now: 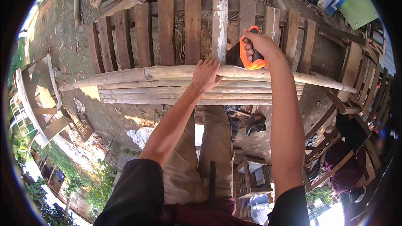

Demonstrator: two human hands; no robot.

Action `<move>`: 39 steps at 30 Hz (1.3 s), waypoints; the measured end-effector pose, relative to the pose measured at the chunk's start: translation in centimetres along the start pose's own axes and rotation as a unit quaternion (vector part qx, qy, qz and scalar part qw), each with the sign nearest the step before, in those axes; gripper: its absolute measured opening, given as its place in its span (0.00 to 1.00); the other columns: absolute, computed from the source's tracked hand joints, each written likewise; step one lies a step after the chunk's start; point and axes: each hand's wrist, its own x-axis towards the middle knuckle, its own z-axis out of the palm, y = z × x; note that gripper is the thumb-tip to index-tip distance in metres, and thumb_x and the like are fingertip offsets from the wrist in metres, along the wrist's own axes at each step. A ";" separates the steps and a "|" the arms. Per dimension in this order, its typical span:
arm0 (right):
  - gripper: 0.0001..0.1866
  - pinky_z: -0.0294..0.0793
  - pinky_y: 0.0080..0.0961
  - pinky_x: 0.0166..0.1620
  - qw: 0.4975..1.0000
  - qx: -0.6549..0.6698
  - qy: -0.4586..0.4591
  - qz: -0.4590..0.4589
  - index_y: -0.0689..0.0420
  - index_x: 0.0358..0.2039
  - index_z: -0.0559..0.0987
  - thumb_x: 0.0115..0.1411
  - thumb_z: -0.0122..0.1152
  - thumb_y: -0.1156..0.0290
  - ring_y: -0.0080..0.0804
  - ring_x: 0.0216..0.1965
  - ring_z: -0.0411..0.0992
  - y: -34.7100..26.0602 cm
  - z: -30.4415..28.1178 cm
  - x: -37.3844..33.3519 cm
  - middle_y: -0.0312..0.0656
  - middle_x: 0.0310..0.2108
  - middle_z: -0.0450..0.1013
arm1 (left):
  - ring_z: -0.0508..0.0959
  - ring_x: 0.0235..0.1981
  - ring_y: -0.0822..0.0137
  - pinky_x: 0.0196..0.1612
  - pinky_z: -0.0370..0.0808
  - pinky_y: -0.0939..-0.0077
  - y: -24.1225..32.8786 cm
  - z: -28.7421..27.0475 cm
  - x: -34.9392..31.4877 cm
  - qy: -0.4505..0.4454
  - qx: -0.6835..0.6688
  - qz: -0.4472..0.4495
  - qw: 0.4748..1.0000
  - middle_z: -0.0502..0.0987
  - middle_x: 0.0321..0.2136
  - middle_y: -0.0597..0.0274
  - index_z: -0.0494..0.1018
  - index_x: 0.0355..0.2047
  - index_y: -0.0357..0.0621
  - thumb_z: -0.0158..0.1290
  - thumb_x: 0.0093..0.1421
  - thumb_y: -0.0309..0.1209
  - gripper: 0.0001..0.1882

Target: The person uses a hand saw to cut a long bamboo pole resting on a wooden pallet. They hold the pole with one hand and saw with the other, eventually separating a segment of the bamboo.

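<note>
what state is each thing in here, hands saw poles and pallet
left hand: palm down, pressing on the top pole
right hand: closed around the saw handle
handsaw: orange and black handle gripped, held at the top pole
bamboo poles: lying stacked side by side
wooden pallet: flat beneath the poles, slats weathered

- The left hand (205, 74) is pressing flat on the top pole (125, 76) at the frame's centre.
- The right hand (260, 46) is gripping the orange handle of a saw (246, 58), just right of the left hand, with its dark blade meeting the pole.
- More poles (146, 96) are lying stacked just below the top one.
- A slatted wooden pallet (167, 29) is spanning the upper frame beneath them.
- A person (347, 171) in dark red is sitting at lower right.
</note>
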 end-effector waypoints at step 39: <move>0.14 0.69 0.28 0.29 0.932 -0.106 0.227 -0.264 0.63 0.34 0.79 0.65 0.66 0.63 0.24 0.22 0.66 21.7 1.3 -15.4 0.40 0.20 0.72 | 0.64 0.64 0.51 0.69 0.53 0.46 -4.1 -1.7 -1.2 0.111 0.000 -0.046 0.993 0.69 0.59 0.52 0.66 0.61 0.44 0.63 0.56 0.59 0.42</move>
